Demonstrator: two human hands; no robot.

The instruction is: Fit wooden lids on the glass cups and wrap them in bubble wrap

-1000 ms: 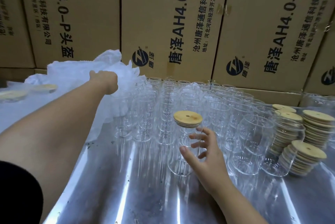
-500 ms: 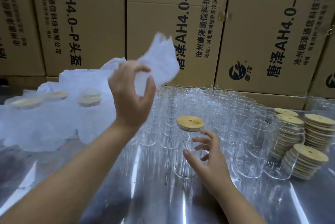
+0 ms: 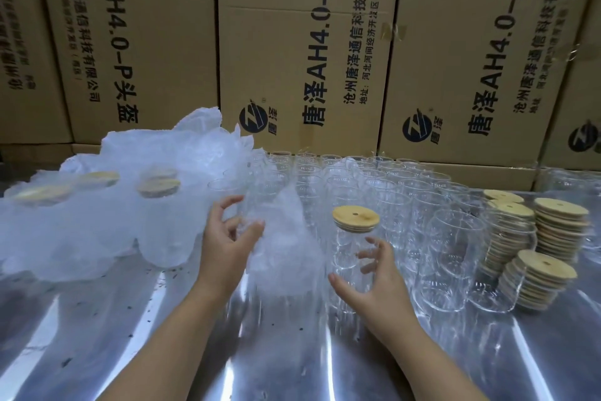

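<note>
Glass cups (image 3: pixel 357 179) without lids stand in close rows across the back and middle of the steel table (image 3: pixel 130 319), several dozen of them. By that count most of the job is still to do.

One lidded glass cup (image 3: pixel 353 257) stands upright at the front of the rows with its wooden lid (image 3: pixel 356 219) seated flat on the rim, so its fitting step looks finished and only its wrapping is left. The right hand (image 3: pixel 374 280) curves round this cup, thumb on the near left side and spread fingers (image 3: pixel 369 244) on the far right. How firmly it presses the glass cannot be told.

The left hand (image 3: pixel 227 238) is just to the cup's left, its thumb and fingertips pinching the top of a sheet of bubble wrap (image 3: pixel 283 254). The sheet hangs blurred between the two hands and is not yet round the cup.

At the far left lies a heap of wrapped cups (image 3: pixel 97 222). At least four lids show dimly through the wrap, so a handful seem complete. The exact number is hidden.

Stacks of wooden lids (image 3: pixel 559 228) wait at the right edge, just beside the bare cups. Cardboard cartons (image 3: pixel 292 43) wall off the back.

I judge the work to be early: a few cups packed, one ready for wrapping, the rest untouched.
</note>
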